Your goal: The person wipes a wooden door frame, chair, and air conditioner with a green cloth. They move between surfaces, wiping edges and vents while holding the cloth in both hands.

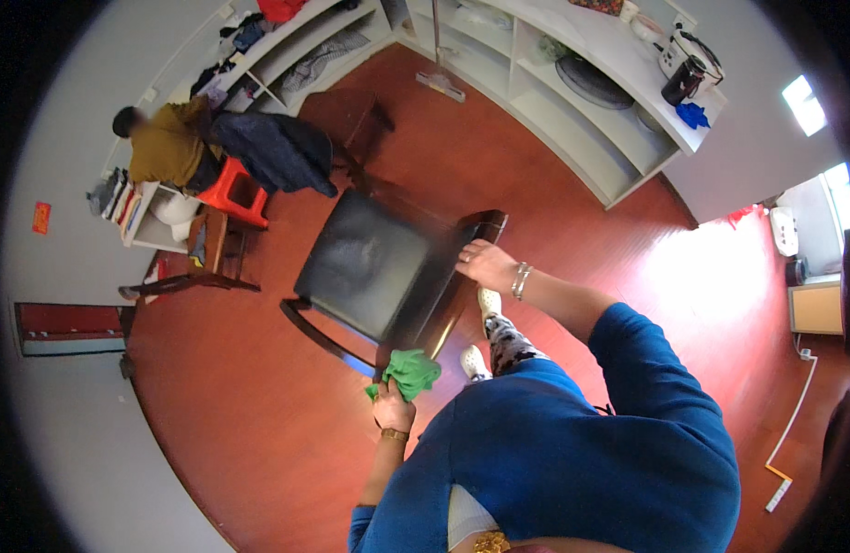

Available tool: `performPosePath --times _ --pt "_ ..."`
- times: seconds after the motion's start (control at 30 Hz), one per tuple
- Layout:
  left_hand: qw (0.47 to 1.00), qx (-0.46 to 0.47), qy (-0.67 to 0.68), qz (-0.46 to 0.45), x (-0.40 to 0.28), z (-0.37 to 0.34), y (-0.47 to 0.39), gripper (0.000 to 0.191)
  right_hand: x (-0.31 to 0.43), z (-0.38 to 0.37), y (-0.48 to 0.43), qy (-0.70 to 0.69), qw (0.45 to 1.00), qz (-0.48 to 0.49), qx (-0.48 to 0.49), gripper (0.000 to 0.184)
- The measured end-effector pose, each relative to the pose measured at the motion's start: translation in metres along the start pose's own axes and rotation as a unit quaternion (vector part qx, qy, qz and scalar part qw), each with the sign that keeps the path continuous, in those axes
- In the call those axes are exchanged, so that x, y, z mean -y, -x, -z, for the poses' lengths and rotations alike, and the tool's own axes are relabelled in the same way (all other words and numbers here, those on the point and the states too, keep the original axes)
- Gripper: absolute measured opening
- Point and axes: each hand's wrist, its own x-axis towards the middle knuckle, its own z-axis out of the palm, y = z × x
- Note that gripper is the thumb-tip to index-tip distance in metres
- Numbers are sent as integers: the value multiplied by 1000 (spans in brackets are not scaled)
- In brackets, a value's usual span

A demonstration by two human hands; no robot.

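Note:
Before me stands a dark wooden armchair with a black padded seat (366, 259). Its glossy backrest (435, 304) is the part nearest to my body. My left hand (395, 413), with a watch on the wrist, holds a crumpled green cloth (412, 373) against the backrest's left end, by the curved armrest (321, 339). At the other end of the backrest, my right hand (491, 266) has its fingers curled over the dark wood. Bracelets circle that wrist. The cloth hides part of the chair's corner and some of my left fingers.
A person (166, 148) is at the far left near a red plastic stool (235, 190) and a wooden chair (214, 249). Dark clothing (276, 148) drapes beyond the armchair. White shelving (570, 117) lines the far wall, with a mop (440, 86) before it. A power strip (777, 496) lies at right.

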Motion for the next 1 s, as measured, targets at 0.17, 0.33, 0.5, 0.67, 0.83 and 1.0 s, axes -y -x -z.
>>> performPosePath --times 0.17,0.33,0.5,0.67,0.83,1.0 --pt "995 -65 -6 -71 -3 -12 10 48 16 -2 58 35 996 -37 -73 30" --pt "994 80 2 -73 4 -26 47 66 66 -19 129 22 994 -105 -6 32" --pt "982 -35 -28 -185 9 -52 56 42 92 -30 180 29 985 -168 4 34" --pt "965 -32 -31 -259 4 -61 43 27 115 -28 218 39 974 -222 -37 36" --pt "941 27 18 -336 -20 -45 27 47 128 -17 261 -28 948 -313 45 42" --pt "919 26 30 -392 -49 -22 -4 42 159 -16 296 -40 926 -375 9 39"
